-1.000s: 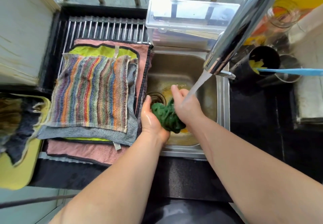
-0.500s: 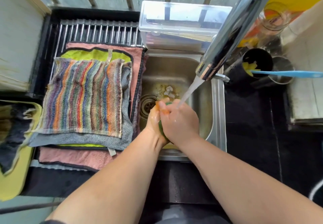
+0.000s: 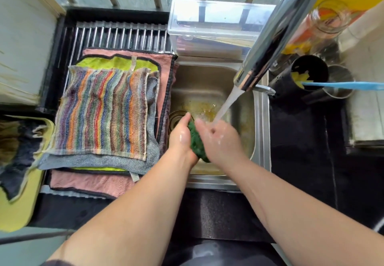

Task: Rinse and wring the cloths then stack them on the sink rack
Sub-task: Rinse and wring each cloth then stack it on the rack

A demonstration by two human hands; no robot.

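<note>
A bunched dark green cloth (image 3: 196, 141) is squeezed between my left hand (image 3: 180, 136) and my right hand (image 3: 219, 140) over the steel sink (image 3: 260, 141). Water from the chrome tap (image 3: 272, 35) runs onto my right hand. Both hands grip the cloth, which shows only as a narrow strip between them. On the sink rack (image 3: 116, 36) to the left lies a stack of cloths: a striped cloth (image 3: 101, 110) on top, then a grey one (image 3: 97, 161), a lime one (image 3: 116, 62) and a pink one (image 3: 91, 182).
A clear plastic box (image 3: 212, 22) stands behind the sink. At the right are a black cup (image 3: 307, 74) with a blue-handled tool (image 3: 342, 85), a steel cup and a glass jar (image 3: 328, 18). A yellow tray (image 3: 18, 207) with dark cloths sits at far left.
My hands have shifted along the green cloth while kneading it under the running water. The orange bit seen between my fingers half a second ago is hidden. The stack is unchanged.
</note>
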